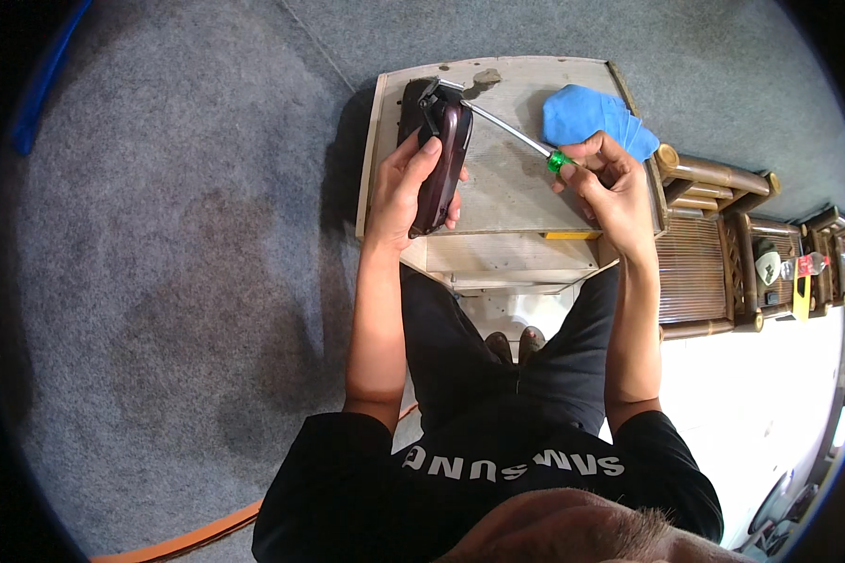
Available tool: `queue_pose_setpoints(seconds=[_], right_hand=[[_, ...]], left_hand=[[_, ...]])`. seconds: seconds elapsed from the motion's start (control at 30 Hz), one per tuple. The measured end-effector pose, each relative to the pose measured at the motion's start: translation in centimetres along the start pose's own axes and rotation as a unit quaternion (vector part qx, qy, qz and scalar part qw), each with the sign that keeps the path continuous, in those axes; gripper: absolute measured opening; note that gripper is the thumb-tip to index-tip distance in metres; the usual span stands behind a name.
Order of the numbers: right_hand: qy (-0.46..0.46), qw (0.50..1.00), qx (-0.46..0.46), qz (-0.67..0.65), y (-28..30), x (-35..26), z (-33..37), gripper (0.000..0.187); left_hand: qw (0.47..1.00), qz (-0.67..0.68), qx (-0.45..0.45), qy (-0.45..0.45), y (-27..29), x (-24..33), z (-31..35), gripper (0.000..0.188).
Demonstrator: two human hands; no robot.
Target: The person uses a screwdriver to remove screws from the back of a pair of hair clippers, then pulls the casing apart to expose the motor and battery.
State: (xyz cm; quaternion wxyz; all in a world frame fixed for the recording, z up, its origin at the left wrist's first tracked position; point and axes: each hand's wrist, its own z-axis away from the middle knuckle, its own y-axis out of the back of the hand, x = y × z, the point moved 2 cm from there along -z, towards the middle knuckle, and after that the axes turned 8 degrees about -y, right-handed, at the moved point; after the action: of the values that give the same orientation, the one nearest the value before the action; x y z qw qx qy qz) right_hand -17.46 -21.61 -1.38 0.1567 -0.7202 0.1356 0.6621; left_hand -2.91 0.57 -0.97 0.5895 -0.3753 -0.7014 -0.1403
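Observation:
My left hand [402, 192] is wrapped round a dark maroon hair clipper [447, 174], which stands nearly lengthwise over the left part of a small wooden table [516, 202]. The clipper's metal blade end points away from me. In my right hand [618, 195] is a screwdriver [514, 132] with a green handle, pinched between the fingers. Its shaft slants up to the left, and the tip is at the clipper's side just below the blade; whether it touches I cannot tell. A black object [411, 108] shows partly behind the clipper.
A folded blue cloth [587, 113] lies at the table's far right, just beyond my right hand. A dark stain [483, 83] marks the tabletop near its far edge. Bamboo furniture [693, 267] stands to the right, with a bottle [810, 265] on it. Grey carpet [188, 235] covers the left.

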Motion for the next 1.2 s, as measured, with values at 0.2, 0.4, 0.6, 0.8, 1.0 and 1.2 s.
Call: queue_pose_setpoints(seconds=[0.2,0.4,0.6,0.8,1.0,1.2], right_hand=[[0.002,1.000,-0.001,0.007,0.0,-0.1,0.0,0.012],[0.004,1.000,-0.003,0.006,-0.1,0.1,0.0,0.011],[-0.040,0.999,-0.034,-0.002,0.9,0.1,-0.8,0.014],[-0.179,0.977,-0.108,-0.032,3.1,-2.2,0.7,0.023],[-0.185,0.974,-0.134,0.012,4.3,-3.0,1.1,0.027],[0.090,0.949,-0.041,0.300,3.8,-2.5,1.1,0.024]], left_hand=[[1.000,-0.005,0.005,0.002,0.2,-0.1,0.0,0.044],[1.000,0.002,0.008,0.002,0.1,-0.1,0.0,0.043],[0.999,-0.036,0.018,0.004,-0.1,0.0,-0.3,0.044],[0.989,-0.130,-0.056,0.035,-1.1,0.5,-1.1,0.041],[0.986,-0.139,-0.077,0.057,-1.2,0.6,-1.2,0.038],[0.982,-0.147,-0.096,0.065,-1.3,0.3,-1.6,0.039]])
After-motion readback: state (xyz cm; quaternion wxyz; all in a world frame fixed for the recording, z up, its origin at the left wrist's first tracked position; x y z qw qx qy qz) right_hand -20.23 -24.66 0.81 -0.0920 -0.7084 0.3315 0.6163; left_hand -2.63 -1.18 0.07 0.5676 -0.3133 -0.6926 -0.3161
